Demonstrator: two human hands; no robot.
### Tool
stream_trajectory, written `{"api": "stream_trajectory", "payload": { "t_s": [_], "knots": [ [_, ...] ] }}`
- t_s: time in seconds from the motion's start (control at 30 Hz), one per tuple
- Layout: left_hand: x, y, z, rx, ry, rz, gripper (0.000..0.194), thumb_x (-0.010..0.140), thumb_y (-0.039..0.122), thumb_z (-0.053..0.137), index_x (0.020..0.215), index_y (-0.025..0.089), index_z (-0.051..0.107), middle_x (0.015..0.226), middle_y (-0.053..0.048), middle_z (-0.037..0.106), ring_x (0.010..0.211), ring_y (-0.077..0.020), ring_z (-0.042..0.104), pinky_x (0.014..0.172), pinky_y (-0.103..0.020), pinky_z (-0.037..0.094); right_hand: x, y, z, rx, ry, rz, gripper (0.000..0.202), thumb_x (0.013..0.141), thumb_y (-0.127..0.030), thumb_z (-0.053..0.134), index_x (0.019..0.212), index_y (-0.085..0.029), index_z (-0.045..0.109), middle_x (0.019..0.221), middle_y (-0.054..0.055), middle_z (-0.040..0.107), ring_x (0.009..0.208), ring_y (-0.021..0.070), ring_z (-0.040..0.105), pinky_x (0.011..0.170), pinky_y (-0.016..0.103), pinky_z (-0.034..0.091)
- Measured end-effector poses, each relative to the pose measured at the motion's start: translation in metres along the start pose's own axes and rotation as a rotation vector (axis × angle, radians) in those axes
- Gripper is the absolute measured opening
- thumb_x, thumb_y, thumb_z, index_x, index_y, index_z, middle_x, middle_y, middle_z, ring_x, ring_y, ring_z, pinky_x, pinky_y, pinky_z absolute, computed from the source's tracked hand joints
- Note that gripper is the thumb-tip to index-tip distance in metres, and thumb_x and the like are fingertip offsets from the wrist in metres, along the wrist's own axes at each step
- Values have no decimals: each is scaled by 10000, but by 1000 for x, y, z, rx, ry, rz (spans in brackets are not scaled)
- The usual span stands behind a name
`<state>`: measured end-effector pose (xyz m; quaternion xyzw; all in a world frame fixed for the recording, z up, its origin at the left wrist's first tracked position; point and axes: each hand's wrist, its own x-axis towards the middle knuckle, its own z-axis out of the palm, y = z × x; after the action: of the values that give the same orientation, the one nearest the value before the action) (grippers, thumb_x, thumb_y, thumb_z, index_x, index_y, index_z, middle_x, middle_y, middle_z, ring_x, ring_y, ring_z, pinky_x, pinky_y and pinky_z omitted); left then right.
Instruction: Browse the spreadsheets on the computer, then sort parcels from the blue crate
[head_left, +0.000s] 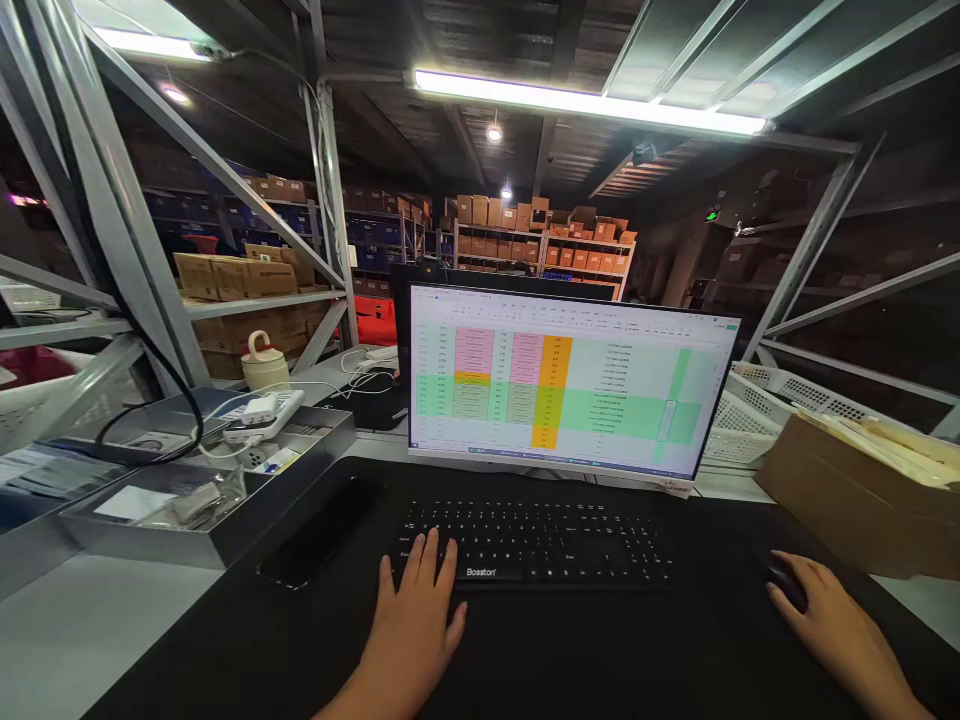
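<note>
Your left hand (416,615) lies flat, fingers spread on the keyboard (536,545) near the dark phone (319,545); a sideways slide could knock it. Your right hand (829,620) cups the mouse (780,578) near the cardboard box (847,500), which could block it.

Only the person's two hands and forearms show, at the bottom edge of the view. The left hand (420,610) is bare, with no ring, watch or glove, and the forearm behind it carries no sleeve. The right hand (832,620) is likewise bare, its wrist uncovered and without ornament.
</note>
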<state>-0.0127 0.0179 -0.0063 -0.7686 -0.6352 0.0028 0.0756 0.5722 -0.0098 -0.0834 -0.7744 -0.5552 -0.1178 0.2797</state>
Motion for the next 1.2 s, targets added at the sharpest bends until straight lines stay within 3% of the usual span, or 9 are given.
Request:
{"api": "stream_trajectory", "payload": {
  "t_s": [0.63,0.87,1.2],
  "knots": [
    [0,1,1,-55,-2,-4,616,913,256,410,1518,168,330,1605,-174,242,1496,-353,235,1178,-682,214,3,13,10,46,32,-90,553,777,-562,498,1181,-201,609,1200,167,645,1151,339,615,1021,483,477],
    [-2,1,-1,-38,-33,-7,617,921,275,417,1521,166,321,1607,-177,228,1497,-357,218,1181,-677,212,1,-2,-2,48,-7,-9,624,759,-610,475,1182,-179,632,1193,151,653,1126,330,624,967,484,503],
    [0,1,-2,-42,-38,-6,623,918,269,398,1526,166,307,1612,-172,205,1503,-349,200,1182,-675,207,2,-19,-17,47,-21,-18,614,730,-626,453,1124,-192,638,1135,155,686,1067,351,657,958,502,514]
  ]
}}
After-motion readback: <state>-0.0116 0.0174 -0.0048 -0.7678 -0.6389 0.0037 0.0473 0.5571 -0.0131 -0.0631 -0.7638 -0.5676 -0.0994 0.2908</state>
